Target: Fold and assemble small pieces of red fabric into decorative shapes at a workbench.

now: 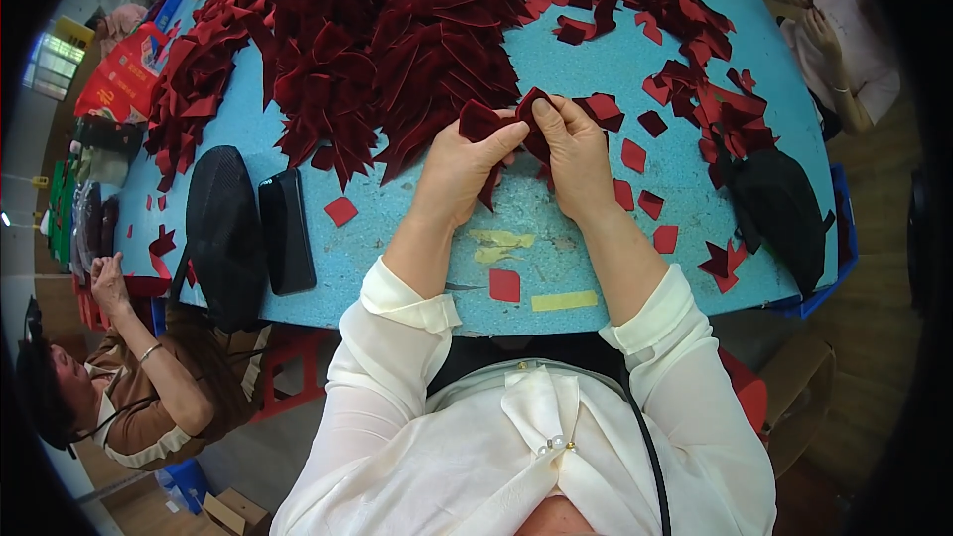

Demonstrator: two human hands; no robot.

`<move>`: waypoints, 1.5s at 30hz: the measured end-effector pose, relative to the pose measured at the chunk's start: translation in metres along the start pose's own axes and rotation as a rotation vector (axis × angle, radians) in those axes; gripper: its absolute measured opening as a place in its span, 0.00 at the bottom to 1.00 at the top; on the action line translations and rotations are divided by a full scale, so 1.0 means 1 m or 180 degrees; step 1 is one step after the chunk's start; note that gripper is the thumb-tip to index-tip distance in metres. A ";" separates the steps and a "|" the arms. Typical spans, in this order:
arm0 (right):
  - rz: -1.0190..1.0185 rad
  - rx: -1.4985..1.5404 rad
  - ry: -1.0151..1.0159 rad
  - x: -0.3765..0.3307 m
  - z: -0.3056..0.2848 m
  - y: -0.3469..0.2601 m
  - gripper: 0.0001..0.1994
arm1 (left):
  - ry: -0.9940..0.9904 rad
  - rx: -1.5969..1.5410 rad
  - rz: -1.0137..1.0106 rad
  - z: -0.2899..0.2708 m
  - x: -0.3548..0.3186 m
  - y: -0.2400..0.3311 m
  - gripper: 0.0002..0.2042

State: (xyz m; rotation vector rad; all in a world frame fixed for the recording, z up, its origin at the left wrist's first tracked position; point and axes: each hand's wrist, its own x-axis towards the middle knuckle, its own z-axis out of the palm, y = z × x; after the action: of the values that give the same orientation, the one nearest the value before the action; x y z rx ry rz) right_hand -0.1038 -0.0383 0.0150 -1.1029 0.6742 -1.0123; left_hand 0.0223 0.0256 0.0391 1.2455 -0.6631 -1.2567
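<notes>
Deep wine red on the cloth (478, 120) between left hand (467, 161) and right hand (578, 151). Same dark red, edged with thin paler lines and nearly black in the folds, on the heap (437, 50) at the far left; brighter red on the square scrap (504, 285) near. Speckled light blue on the worktop (556, 55), pale yellow on the tape (564, 301). Black on the phone (286, 233) and on the pouch (224, 238) at left. Plain white on the blouse (447, 447); brown with cream on the co-worker's top (134, 424).
</notes>
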 end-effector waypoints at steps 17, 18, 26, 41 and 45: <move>0.0534 0.0819 0.0139 0.003 -0.008 -0.009 0.10 | -0.0173 -0.0153 0.0019 -0.009 0.009 -0.008 0.12; 0.0533 0.0816 0.0140 0.003 -0.009 -0.015 0.10 | -0.0176 -0.0156 0.0019 -0.010 0.009 -0.008 0.12; 0.0338 -0.0188 -0.0593 0.003 -0.019 -0.022 0.15 | -0.0203 0.0254 0.0260 -0.013 0.005 -0.007 0.13; 0.0269 -0.0048 -0.0656 0.005 -0.024 -0.024 0.13 | -0.0217 0.0478 0.0894 -0.010 0.006 -0.007 0.13; 0.0240 -0.0055 -0.0741 0.005 -0.024 -0.024 0.14 | -0.0108 0.0796 0.1334 -0.009 0.006 -0.007 0.14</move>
State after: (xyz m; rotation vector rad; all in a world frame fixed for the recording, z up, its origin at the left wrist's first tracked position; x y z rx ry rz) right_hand -0.1295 -0.0548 0.0295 -1.1804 0.5328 -0.8001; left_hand 0.0296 0.0242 0.0286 1.2072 -1.0698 -0.8663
